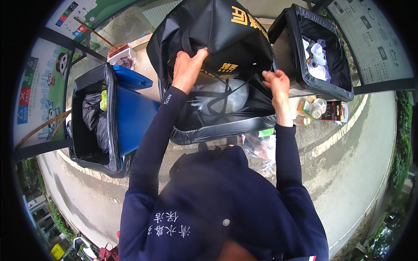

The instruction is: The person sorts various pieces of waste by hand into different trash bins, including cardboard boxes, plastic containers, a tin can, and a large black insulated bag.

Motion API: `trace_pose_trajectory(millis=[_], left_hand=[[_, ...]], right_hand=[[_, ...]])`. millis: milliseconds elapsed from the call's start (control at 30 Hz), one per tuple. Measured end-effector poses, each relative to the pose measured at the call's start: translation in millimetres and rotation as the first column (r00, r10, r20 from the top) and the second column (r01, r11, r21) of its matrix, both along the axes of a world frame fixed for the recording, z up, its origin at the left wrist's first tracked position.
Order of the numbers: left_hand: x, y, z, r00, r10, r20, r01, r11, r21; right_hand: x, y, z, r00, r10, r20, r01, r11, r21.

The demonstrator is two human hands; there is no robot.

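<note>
A large black bag [215, 36] with gold lettering is tipped over the middle bin, its handles hanging down. My left hand [189, 68] grips the bag at its left side, thumb on the outside. At its lower right corner, the fingers of my right hand [277, 86] are pinched on black material that looks like the bag's edge. Below lies a translucent plastic bag [236, 104] with contents I cannot make out. It rests inside the middle bin, which has a black liner [225, 129] folded over its rim. Black straps [217, 104] cross over the plastic bag.
A blue bin [135, 115] with a black liner stands left, holding black bags. Another lined bin [346, 62] at right holds white plastic waste [318, 62]. Jars [316, 110] and boxes [332, 110] lie below it. A filled clear bag [258, 146] sits near my feet.
</note>
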State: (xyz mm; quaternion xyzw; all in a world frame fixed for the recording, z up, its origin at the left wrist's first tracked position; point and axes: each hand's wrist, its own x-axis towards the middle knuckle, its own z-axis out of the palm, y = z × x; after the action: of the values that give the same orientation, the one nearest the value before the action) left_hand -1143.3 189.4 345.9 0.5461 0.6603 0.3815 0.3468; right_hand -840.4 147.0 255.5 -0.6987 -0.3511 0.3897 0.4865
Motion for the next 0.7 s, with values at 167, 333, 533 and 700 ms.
trace_pose_trajectory(millis=[167, 333, 533, 700], left_hand=[[15, -7, 12, 0.998, 0.024, 0.058, -0.029, 0.996, 0.086], [8, -4, -5, 0.997, 0.007, 0.079, -0.018, 0.991, 0.134], [5, -12, 67, 0.760, 0.003, 0.650, -0.043, 0.998, 0.046], [-2, 6, 123, 0.745, -0.138, 0.652, 0.066, 0.989, 0.134]], right_hand=[[-23, -12, -75, 0.834, -0.107, -0.542, -0.101, 0.935, -0.341], [-37, 16, -77, 0.627, -0.110, -0.771, -0.031, 0.986, -0.166], [-26, -3, 27, 0.611, -0.189, -0.768, 0.131, 0.982, -0.138], [-17, 7, 103, 0.728, 0.025, -0.686, 0.018, 0.998, 0.056]])
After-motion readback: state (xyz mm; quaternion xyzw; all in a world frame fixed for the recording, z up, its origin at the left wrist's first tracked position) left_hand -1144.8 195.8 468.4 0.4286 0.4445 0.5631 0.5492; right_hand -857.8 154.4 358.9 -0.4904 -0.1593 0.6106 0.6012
